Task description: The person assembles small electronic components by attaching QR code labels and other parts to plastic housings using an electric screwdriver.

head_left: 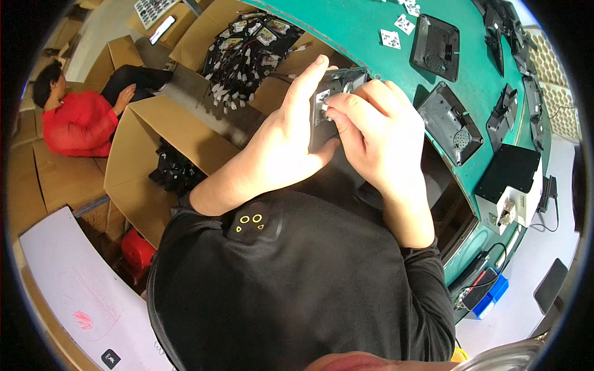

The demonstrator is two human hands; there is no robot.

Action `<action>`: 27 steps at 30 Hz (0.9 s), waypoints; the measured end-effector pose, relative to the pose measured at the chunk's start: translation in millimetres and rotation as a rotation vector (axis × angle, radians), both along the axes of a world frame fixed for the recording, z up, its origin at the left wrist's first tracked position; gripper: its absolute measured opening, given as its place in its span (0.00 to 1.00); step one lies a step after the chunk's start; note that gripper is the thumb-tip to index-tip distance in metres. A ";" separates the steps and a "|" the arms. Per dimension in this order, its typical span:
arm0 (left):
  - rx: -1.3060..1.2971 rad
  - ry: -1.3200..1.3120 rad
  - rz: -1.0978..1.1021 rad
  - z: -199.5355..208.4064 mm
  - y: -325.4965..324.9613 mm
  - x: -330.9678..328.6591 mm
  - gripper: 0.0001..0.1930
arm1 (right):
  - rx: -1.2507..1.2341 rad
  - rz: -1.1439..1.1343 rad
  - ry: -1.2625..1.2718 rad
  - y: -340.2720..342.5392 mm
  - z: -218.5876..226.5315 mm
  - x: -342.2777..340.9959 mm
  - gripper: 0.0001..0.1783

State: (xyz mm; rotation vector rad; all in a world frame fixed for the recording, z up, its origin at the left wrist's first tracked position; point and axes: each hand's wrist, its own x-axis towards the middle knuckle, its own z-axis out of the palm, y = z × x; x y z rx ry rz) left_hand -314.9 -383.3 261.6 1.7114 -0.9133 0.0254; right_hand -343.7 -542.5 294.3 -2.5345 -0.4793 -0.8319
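My left hand (pixel 275 139) grips a black plastic housing (pixel 318 133) by its side, thumb and fingers spread around it. Inside the housing shows a small white circuit board (pixel 321 98). My right hand (pixel 387 127) reaches over from the other side, thumb and forefinger pinching a small white connector (pixel 325 110) against the board. Part of the housing is hidden behind my right fingers, and I cannot tell whether the connector is seated. Similar black housings (pixel 435 49) lie on the green table to the right, one of them (pixel 450 123) close to my right hand.
Small white boards (pixel 390 39) lie on the green table (pixel 371 15). A white box with a black top (pixel 507 179) stands at the right, near a blue tray (pixel 493 297). Cartons hold bundled wires (pixel 238 68) and black parts (pixel 175 168). A person in red (pixel 77 127) sits at left.
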 end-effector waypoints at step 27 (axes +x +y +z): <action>0.026 0.394 0.039 -16.4 49.8 33.9 0.51 | 0.364 0.093 0.234 25.4 -22.7 18.4 0.16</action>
